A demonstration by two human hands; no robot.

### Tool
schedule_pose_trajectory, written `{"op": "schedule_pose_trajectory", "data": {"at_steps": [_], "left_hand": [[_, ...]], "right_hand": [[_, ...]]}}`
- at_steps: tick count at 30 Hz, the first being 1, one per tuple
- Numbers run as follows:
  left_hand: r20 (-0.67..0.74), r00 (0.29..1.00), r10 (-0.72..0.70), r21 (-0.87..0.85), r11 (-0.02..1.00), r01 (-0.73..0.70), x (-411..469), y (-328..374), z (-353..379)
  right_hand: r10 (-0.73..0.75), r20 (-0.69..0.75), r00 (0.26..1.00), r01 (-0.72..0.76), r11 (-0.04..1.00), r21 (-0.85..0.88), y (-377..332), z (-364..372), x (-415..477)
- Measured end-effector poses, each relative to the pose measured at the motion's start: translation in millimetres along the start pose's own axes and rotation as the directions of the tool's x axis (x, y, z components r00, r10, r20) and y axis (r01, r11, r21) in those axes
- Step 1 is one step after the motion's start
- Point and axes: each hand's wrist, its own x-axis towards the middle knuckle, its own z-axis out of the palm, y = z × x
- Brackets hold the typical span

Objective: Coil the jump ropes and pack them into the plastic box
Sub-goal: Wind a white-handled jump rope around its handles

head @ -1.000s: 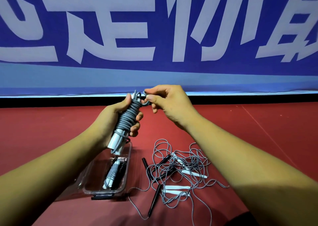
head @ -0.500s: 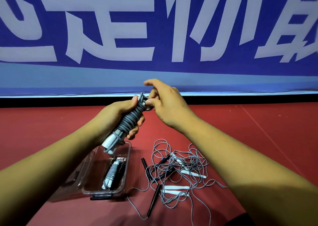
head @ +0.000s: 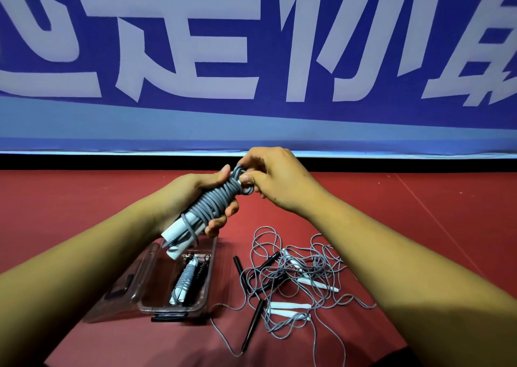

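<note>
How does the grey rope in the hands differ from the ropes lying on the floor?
The held rope is wound tightly round its white handles; the floor ropes lie loose and tangled. The held rope is in the air, gripped by the left hand and pinched by the right hand; the floor ropes lie untouched. The held rope shows white handles only; the floor ropes have black ones too. Both have grey cord.

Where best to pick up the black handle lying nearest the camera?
Probably mid-shaft, from above, fingers across its narrow width: the black handle lies flat on the red floor, slim and straight, at the near-left edge of the loose rope tangle, its middle bare.
</note>
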Motion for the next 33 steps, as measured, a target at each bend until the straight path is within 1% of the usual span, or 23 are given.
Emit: {"op": "schedule_pose_trajectory", "data": {"at_steps": [4,7,11,14,20,21,23,24,26,27,29,30,33], "left_hand": [[0.043,0.999,-0.023,-0.063,0.998,0.026,0,-1,-2],[0.058,0.997,-0.044,-0.094,0.994,0.049,1,-1,0],[0.076,0.996,-0.053,-0.122,0.991,0.062,0,2,2],[0.088,0.995,-0.047,-0.152,0.987,0.06,1,2,7],[0.082,0.996,-0.039,-0.15,0.987,0.051,4,2,9],[0.075,0.997,-0.032,-0.151,0.988,0.043,4,3,9],[0.071,0.997,-0.002,-0.159,0.987,0.014,4,5,9],[0.071,0.997,0.012,-0.166,0.986,0.0,4,6,9],[0.073,0.997,0.026,-0.18,0.984,-0.012,4,7,7],[0.073,0.997,0.03,-0.183,0.983,-0.016,3,7,7],[0.061,0.997,0.046,-0.198,0.98,-0.033,3,6,8],[0.051,0.997,0.061,-0.213,0.976,-0.049,4,6,10],[0.004,0.993,0.122,-0.253,0.96,-0.117,7,5,16]], "right_hand": [[0.048,-0.022,0.999,-0.044,0.986,0.158,3,5,0],[0.089,-0.015,0.996,-0.08,0.945,0.317,4,6,-2],[0.127,0.027,0.991,-0.12,0.813,0.57,6,4,-4],[0.144,0.042,0.989,-0.135,0.735,0.664,8,3,-3],[0.231,0.022,0.973,-0.165,0.62,0.767,5,12,-2],[0.235,0.003,0.972,-0.155,0.632,0.759,4,12,-2],[0.207,-0.039,0.977,-0.123,0.71,0.693,1,9,-1],[0.182,-0.041,0.982,-0.112,0.751,0.65,-1,6,-1],[0.131,0.006,0.991,-0.11,0.812,0.574,-2,-1,-3],[0.113,0.026,0.993,-0.109,0.829,0.548,-2,-4,-4],[0.12,0.004,0.993,-0.104,0.841,0.53,-4,-5,-6],[0.156,-0.034,0.987,-0.111,0.827,0.552,-5,-4,-6],[0.302,-0.119,0.946,-0.145,0.721,0.677,-6,-1,-4]]}}
